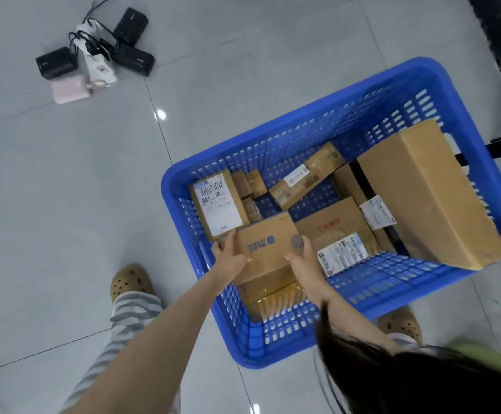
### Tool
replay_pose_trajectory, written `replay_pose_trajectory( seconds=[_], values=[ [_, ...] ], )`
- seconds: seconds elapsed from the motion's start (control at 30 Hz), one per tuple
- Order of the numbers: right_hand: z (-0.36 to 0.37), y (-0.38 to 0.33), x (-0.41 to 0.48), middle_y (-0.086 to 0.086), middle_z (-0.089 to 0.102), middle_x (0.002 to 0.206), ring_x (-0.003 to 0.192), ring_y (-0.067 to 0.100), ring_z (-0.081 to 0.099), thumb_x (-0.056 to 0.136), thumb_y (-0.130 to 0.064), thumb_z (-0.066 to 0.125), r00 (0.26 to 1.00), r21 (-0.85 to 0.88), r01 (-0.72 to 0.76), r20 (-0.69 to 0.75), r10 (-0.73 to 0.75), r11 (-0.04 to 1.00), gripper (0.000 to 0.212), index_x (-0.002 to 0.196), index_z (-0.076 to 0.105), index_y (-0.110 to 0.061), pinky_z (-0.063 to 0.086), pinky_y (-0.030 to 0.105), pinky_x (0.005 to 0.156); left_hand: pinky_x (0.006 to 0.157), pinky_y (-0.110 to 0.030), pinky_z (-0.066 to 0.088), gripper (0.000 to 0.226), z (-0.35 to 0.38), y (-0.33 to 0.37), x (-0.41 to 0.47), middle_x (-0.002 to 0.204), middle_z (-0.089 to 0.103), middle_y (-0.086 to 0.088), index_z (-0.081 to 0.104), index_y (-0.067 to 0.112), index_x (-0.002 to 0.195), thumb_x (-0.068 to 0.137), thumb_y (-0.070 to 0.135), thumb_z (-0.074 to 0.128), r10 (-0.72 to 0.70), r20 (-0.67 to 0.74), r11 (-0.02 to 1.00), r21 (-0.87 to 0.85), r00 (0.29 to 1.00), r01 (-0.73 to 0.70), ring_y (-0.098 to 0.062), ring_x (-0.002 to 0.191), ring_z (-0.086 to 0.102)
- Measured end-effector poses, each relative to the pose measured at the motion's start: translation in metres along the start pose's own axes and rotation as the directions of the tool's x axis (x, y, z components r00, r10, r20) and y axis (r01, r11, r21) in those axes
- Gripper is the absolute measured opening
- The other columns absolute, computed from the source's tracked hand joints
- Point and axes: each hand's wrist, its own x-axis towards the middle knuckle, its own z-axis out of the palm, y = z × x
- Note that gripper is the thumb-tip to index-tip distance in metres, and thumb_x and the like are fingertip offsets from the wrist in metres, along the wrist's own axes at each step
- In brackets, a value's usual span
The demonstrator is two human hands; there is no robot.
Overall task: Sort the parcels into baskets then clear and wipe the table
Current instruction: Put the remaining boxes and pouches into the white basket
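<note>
A blue plastic basket [273,127] stands on the floor and holds several cardboard parcels. Both my hands are inside its near end, holding one brown box [268,243] with a blue printed logo. My left hand [228,255] grips the box's left end, thumb on top. My right hand [301,253] grips its right end. A labelled parcel [218,203] leans in the left corner. A large plain box [428,192] lies tilted against the right wall. Other labelled parcels [309,174] lie between them.
The basket sits on grey glossy floor tiles [79,189]. At the far left lie a white power strip [94,55] with black chargers, cables and a pink case. A dark table leg [500,40] stands at the top right. My feet flank the basket's near end.
</note>
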Motion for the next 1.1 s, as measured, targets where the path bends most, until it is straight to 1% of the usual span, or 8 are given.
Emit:
replay_pose_trajectory(
  seconds=[0.1, 0.4, 0.53, 0.6, 0.67, 0.77, 0.9, 1.1],
  values=[
    [-0.002, 0.004, 0.004, -0.001, 0.033, 0.147, 0.106, 0.015, 0.047, 0.097, -0.014, 0.05, 0.995, 0.005, 0.075, -0.063, -0.075, 0.997, 0.053, 0.144, 0.028, -0.027, 0.041, 0.033, 0.089, 0.104, -0.035, 0.037, 0.076, 0.002, -0.01, -0.005, 0.148, 0.002, -0.002, 0.017, 0.031, 0.149, 0.089, 0.002, 0.054, 0.127, -0.029, 0.991, -0.048, 0.991, -0.129, -0.025, 0.134, 0.024],
    [-0.007, 0.017, 0.005, 0.001, 0.054, 0.12, 0.111, 0.02, 0.054, 0.087, -0.004, 0.063, 0.974, 0.053, 0.145, -0.183, -0.133, 0.988, 0.041, 0.119, 0.043, -0.022, 0.046, 0.039, 0.097, 0.095, -0.009, 0.027, 0.086, 0.011, -0.026, -0.021, 0.143, 0.002, -0.002, 0.008, 0.015, 0.148, 0.08, -0.011, 0.054, 0.35, -0.111, 0.935, 0.1, 0.93, -0.34, -0.009, 0.126, 0.016],
    [-0.003, 0.01, 0.007, 0.009, 0.053, 0.124, 0.098, 0.02, 0.052, 0.089, 0.0, 0.055, 0.996, -0.281, 0.056, -0.057, -0.075, 0.958, 0.045, 0.128, 0.036, -0.014, 0.043, 0.029, 0.077, 0.101, -0.039, 0.044, 0.097, 0.014, -0.025, -0.013, 0.149, -0.017, -0.004, -0.008, 0.017, 0.148, 0.079, -0.014, 0.053, 0.195, -0.03, 0.945, 0.275, 0.98, -0.18, -0.03, 0.134, 0.022],
    [0.001, 0.004, 0.007, 0.011, 0.041, 0.138, 0.121, 0.024, 0.044, 0.092, -0.008, 0.052, 0.999, -0.492, 0.027, 0.051, -0.003, 0.87, 0.052, 0.139, 0.029, -0.005, 0.038, 0.026, 0.088, 0.097, -0.047, 0.047, 0.103, 0.016, -0.024, -0.009, 0.149, -0.029, -0.003, -0.019, 0.021, 0.147, 0.082, -0.007, 0.057, 0.089, 0.009, 0.937, 0.338, 0.996, -0.087, -0.037, 0.132, 0.028],
    [0.006, 0.003, 0.005, 0.011, 0.011, 0.157, 0.144, 0.026, 0.016, 0.095, -0.012, 0.046, 0.995, -0.63, 0.027, 0.094, 0.041, 0.776, 0.067, 0.149, 0.01, -0.001, 0.024, 0.031, 0.111, 0.101, -0.046, 0.044, 0.1, 0.019, -0.024, -0.008, 0.148, -0.036, -0.01, -0.019, 0.015, 0.148, 0.084, -0.006, 0.055, 0.046, 0.015, 0.889, 0.455, 0.999, -0.048, -0.041, 0.137, 0.021],
    [0.012, 0.005, 0.0, 0.004, -0.015, 0.159, 0.147, 0.025, 0.002, 0.092, -0.01, 0.049, 0.982, -0.612, 0.139, 0.184, -0.03, 0.779, 0.086, 0.151, -0.014, -0.019, 0.015, 0.038, 0.119, 0.113, -0.044, 0.028, 0.087, 0.024, -0.021, -0.01, 0.151, -0.032, -0.011, -0.01, 0.003, 0.148, 0.087, -0.002, 0.052, 0.129, -0.062, 0.773, 0.631, 0.99, -0.061, -0.04, 0.143, 0.001],
    [0.012, 0.004, 0.001, 0.001, 0.004, 0.156, 0.137, 0.034, 0.018, 0.09, -0.017, 0.051, 0.97, -0.644, 0.204, 0.234, -0.065, 0.737, 0.089, 0.15, -0.013, -0.03, 0.023, 0.041, 0.112, 0.118, -0.049, 0.008, 0.088, 0.029, -0.016, -0.01, 0.156, -0.014, -0.013, -0.005, 0.015, 0.149, 0.087, 0.014, 0.057, 0.189, -0.072, 0.659, 0.749, 0.979, -0.072, -0.041, 0.143, -0.009],
    [0.011, 0.004, 0.009, 0.005, 0.02, 0.143, 0.126, 0.032, 0.032, 0.09, -0.025, 0.053, 0.978, -0.641, 0.176, 0.203, -0.057, 0.747, 0.086, 0.15, -0.009, -0.032, 0.032, 0.04, 0.105, 0.115, -0.053, 0.014, 0.089, 0.03, -0.007, -0.004, 0.153, -0.001, -0.014, -0.006, 0.02, 0.15, 0.087, 0.023, 0.057, 0.179, -0.053, 0.568, 0.821, 0.982, -0.059, -0.048, 0.14, -0.003]
  ],
)
